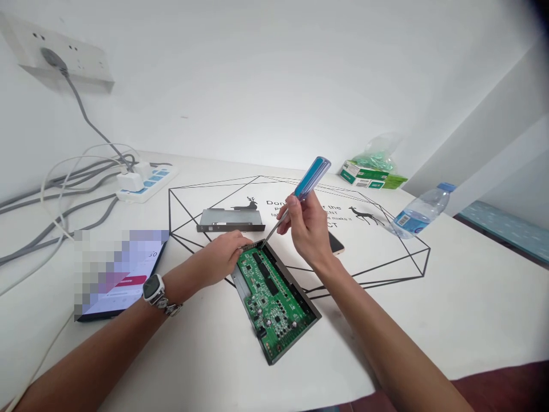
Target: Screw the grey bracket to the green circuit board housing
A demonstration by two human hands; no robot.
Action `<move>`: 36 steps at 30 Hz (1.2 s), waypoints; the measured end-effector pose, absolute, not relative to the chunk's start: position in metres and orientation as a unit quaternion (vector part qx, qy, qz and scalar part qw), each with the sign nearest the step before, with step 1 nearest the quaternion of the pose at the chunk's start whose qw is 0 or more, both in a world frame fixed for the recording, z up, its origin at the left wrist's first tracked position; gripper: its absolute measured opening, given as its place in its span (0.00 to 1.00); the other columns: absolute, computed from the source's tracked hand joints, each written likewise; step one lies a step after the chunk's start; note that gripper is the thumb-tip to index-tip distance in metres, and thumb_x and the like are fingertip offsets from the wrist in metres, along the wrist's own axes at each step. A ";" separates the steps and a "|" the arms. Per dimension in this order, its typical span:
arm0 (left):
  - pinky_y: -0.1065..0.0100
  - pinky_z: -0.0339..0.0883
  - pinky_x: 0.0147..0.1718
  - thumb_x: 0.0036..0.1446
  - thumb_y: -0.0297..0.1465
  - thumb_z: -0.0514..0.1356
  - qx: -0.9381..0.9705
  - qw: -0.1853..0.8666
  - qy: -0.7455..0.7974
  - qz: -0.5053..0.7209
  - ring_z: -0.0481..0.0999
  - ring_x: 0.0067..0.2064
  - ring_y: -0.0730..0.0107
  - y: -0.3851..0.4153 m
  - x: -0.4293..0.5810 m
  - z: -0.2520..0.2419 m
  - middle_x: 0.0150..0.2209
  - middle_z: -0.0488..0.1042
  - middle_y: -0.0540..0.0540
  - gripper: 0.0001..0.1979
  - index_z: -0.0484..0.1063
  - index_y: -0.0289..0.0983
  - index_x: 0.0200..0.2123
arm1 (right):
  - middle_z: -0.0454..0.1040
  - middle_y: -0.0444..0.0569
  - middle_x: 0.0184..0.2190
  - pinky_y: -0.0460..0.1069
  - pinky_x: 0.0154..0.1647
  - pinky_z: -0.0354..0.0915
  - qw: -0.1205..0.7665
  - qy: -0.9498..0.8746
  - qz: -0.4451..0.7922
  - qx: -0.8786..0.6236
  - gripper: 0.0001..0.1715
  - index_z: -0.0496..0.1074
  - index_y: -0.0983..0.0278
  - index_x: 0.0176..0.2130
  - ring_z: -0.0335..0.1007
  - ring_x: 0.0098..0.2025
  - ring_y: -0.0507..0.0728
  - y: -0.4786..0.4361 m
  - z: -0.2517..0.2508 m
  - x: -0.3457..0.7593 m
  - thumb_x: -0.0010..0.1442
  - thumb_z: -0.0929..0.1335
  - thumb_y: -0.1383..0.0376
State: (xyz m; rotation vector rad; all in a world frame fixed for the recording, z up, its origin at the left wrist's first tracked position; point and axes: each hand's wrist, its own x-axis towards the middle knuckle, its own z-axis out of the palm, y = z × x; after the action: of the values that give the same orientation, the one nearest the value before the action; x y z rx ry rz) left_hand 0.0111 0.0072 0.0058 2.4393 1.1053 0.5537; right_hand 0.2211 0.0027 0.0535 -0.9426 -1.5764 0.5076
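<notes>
My right hand [307, 226] is closed around a screwdriver [312, 176] with a clear blue handle. Its thin shaft slants down to the far end of a green circuit board [274, 306], where the tip meets a corner of the board. The board lies in an open dark metal casing [295, 284] on the table. With fingers bent, my left hand [221, 256] grips the casing's far left corner; some of its fingertips are hidden. Just beyond, the grey metal cover [231, 220] rests on the table.
A tablet [128, 280] lies on the left. Behind it are a power strip [148, 182] and loose cables [86, 186]. A phone [335, 242] sits behind my right wrist. Farther right are a water bottle [422, 212] on its side and a green-and-white box [363, 174].
</notes>
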 end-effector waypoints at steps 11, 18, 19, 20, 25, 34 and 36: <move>0.63 0.72 0.43 0.66 0.39 0.55 0.774 0.332 0.361 0.400 0.80 0.42 0.61 0.010 0.055 0.012 0.40 0.82 0.46 0.13 0.76 0.38 0.42 | 0.79 0.50 0.37 0.45 0.24 0.67 0.487 -0.704 0.355 -0.376 0.20 0.74 0.63 0.42 0.72 0.27 0.49 0.013 0.081 0.229 0.64 0.68 0.49; 0.62 0.71 0.48 0.66 0.37 0.54 0.782 0.325 0.369 0.384 0.81 0.45 0.61 0.010 0.053 0.010 0.43 0.83 0.46 0.15 0.78 0.38 0.43 | 0.66 0.40 0.24 0.46 0.22 0.58 0.573 -0.668 0.191 -0.435 0.18 0.68 0.61 0.28 0.59 0.22 0.48 0.016 0.075 0.219 0.58 0.74 0.52; 0.62 0.70 0.49 0.66 0.36 0.53 0.784 0.322 0.368 0.383 0.80 0.46 0.61 0.010 0.052 0.011 0.43 0.83 0.47 0.14 0.78 0.38 0.43 | 0.68 0.41 0.25 0.47 0.22 0.58 0.563 -0.675 0.183 -0.440 0.17 0.70 0.61 0.30 0.60 0.23 0.49 0.014 0.077 0.220 0.58 0.73 0.52; 0.63 0.70 0.49 0.66 0.35 0.53 0.785 0.322 0.367 0.382 0.80 0.46 0.61 0.010 0.052 0.011 0.43 0.83 0.47 0.14 0.78 0.38 0.43 | 0.70 0.43 0.27 0.47 0.23 0.59 0.544 -0.690 0.193 -0.436 0.16 0.72 0.61 0.34 0.62 0.25 0.50 0.012 0.080 0.222 0.59 0.72 0.51; 0.63 0.70 0.46 0.67 0.36 0.52 0.791 0.320 0.370 0.367 0.80 0.46 0.61 0.011 0.050 0.012 0.43 0.83 0.47 0.15 0.78 0.39 0.43 | 0.73 0.46 0.32 0.48 0.30 0.61 0.445 -0.763 0.267 -0.385 0.18 0.75 0.61 0.41 0.67 0.35 0.54 0.006 0.095 0.235 0.66 0.65 0.50; 0.62 0.68 0.51 0.67 0.34 0.51 0.793 0.320 0.366 0.367 0.79 0.48 0.62 0.011 0.050 0.011 0.44 0.83 0.47 0.15 0.77 0.38 0.44 | 0.66 0.42 0.25 0.49 0.27 0.55 0.515 -0.713 0.107 -0.465 0.19 0.67 0.60 0.30 0.56 0.25 0.51 0.011 0.084 0.214 0.61 0.70 0.49; 0.62 0.69 0.51 0.67 0.33 0.51 0.794 0.319 0.366 0.365 0.79 0.48 0.62 0.011 0.049 0.012 0.43 0.83 0.47 0.15 0.77 0.38 0.45 | 0.72 0.45 0.30 0.49 0.29 0.58 0.463 -0.753 0.159 -0.440 0.17 0.71 0.60 0.37 0.61 0.27 0.51 0.009 0.091 0.219 0.64 0.67 0.49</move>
State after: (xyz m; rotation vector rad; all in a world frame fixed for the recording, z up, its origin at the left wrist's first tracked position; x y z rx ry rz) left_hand 0.0494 0.0110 0.0120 2.0881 0.9634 0.9608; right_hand 0.2186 0.0090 0.0911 -1.0817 -1.8514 0.3897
